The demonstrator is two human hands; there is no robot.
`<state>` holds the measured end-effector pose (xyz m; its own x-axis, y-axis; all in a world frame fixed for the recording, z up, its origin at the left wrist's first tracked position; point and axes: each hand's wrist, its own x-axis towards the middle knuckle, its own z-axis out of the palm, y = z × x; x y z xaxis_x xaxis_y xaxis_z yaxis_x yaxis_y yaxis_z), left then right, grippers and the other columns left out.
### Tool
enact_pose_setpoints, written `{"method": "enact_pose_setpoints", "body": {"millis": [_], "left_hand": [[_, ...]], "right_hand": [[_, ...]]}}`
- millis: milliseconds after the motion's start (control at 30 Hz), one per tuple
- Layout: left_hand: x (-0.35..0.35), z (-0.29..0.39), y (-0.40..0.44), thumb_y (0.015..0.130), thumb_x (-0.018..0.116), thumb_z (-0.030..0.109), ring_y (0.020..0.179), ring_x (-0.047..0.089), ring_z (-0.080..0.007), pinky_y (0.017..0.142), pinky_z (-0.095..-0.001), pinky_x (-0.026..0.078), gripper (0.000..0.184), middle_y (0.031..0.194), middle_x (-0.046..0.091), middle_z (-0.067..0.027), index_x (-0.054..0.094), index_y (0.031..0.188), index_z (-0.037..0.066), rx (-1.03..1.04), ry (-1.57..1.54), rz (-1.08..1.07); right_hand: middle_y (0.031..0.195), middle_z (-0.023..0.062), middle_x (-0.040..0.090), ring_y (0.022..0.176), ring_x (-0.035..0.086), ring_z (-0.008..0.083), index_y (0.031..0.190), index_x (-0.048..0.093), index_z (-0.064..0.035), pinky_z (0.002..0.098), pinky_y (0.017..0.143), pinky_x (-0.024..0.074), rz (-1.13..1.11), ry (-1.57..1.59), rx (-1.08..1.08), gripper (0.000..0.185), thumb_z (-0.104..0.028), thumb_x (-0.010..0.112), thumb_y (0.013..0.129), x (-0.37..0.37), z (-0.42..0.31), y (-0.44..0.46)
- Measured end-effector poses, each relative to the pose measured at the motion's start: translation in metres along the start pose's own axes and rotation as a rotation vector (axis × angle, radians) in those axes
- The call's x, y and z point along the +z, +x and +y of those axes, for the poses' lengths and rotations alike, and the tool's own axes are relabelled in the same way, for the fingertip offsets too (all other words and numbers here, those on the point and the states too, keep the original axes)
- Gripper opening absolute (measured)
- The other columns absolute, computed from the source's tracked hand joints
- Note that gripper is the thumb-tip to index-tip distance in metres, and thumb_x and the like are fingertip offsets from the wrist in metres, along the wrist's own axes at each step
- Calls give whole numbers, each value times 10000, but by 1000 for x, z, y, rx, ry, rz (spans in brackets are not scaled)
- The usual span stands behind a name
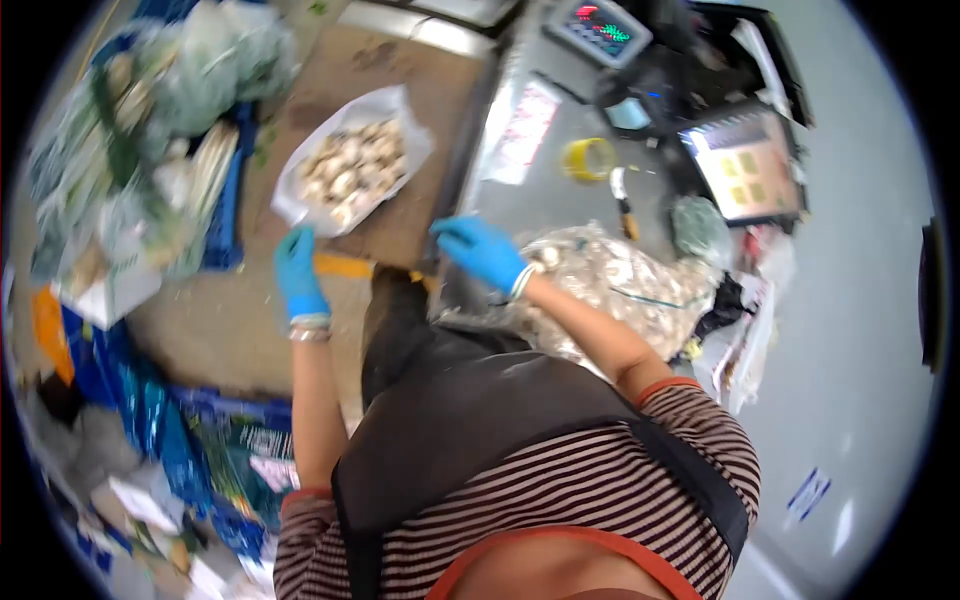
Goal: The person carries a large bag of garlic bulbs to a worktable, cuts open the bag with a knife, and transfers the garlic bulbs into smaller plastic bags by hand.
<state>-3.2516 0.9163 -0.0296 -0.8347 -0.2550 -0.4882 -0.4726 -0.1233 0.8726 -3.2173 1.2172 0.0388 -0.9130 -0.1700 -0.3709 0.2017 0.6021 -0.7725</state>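
A white plastic bag (pixel 418 148) lies spread open on a brown board, with many small pale mushrooms or bulbs (pixel 352 170) in it. My left hand (pixel 299 275), in a blue glove, is at the bag's lower left edge, its fingertips together; whether they pinch the plastic is too small to tell. To the right of the bag, near the metal table's edge, my right hand (pixel 480 250) is gloved in blue too. Its fingers are stretched out and nothing shows in them. Just beside my right wrist rests a large clear bag (pixel 620 285) of pale pieces.
On the metal table (pixel 560 130) are a yellow tape roll (pixel 589 159), a knife (pixel 625 205), a paper sheet (pixel 527 132) and a scale (pixel 600 30). Behind them stands a screen (pixel 742 168). Bagged vegetables (pixel 130 150) fill a blue crate (pixel 222 235) at left.
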Motion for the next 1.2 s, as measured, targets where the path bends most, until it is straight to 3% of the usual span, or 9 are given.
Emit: {"method": "enact_pose_setpoints", "body": {"millis": [167,333,467,600,667,867,1000,1067,1200], "left_hand": [[34,14,18,762,784,246,798,575,-138,724,-313,478,413,896,640,-61,635,1006,-51,115,137,138],[42,19,31,819,716,150,883,583,-138,791,-297,470,280,1012,642,-74,637,1004,-44,15,-130,70],[30,12,27,884,614,100,922,552,-116,816,-274,441,188,1014,624,-27,650,1036,-5,4,-116,-2],[30,6,21,909,578,106,902,524,-112,810,-265,417,179,990,609,-12,660,1038,12,-15,-117,-18],[31,10,18,918,565,115,890,514,-112,806,-266,410,182,981,602,-9,662,1032,11,-30,-104,5],[22,2,26,910,596,163,993,535,-134,881,-294,426,268,1074,606,-50,645,1102,-18,9,-43,-68],[23,6,22,918,607,184,979,532,-132,876,-290,424,319,1082,598,-57,596,1160,-23,-5,-5,14],[21,7,20,918,616,198,971,533,-133,878,-287,422,342,1087,595,-62,577,1175,-25,5,42,24],[23,11,17,911,629,135,952,565,-147,855,-284,448,298,1070,614,-86,567,1143,-41,20,-12,87]], "right_hand": [[966,142,655,878,634,315,1051,666,-93,390,798,506,-14,3,-261,211,-201,579,892,22,-42,107],[1381,112,430,1254,454,328,1323,480,-270,482,957,451,-118,-842,-619,538,-125,606,821,113,21,242],[1461,41,353,1350,351,334,1289,506,-349,640,951,405,-343,-905,-745,548,-118,632,808,159,74,306],[1085,104,645,1051,602,316,1094,656,-244,400,893,495,-268,-683,-465,281,-196,591,824,146,35,297],[1167,122,606,1078,582,348,1154,625,-260,478,870,500,-328,-715,-464,306,-252,548,859,156,40,306],[1087,175,569,1018,566,358,1134,622,-158,422,896,457,-45,-205,-647,339,-49,548,821,88,-2,237],[1039,137,563,1018,534,319,1161,598,-152,401,920,426,-351,111,-546,361,-17,526,834,-9,-32,104],[1025,123,566,1013,540,313,1184,589,-171,395,912,431,-542,86,-458,369,-44,538,842,-41,-7,53],[1112,99,588,1074,560,271,1185,598,-242,391,844,488,-532,-795,-125,350,-123,535,862,-86,38,-16]]}}
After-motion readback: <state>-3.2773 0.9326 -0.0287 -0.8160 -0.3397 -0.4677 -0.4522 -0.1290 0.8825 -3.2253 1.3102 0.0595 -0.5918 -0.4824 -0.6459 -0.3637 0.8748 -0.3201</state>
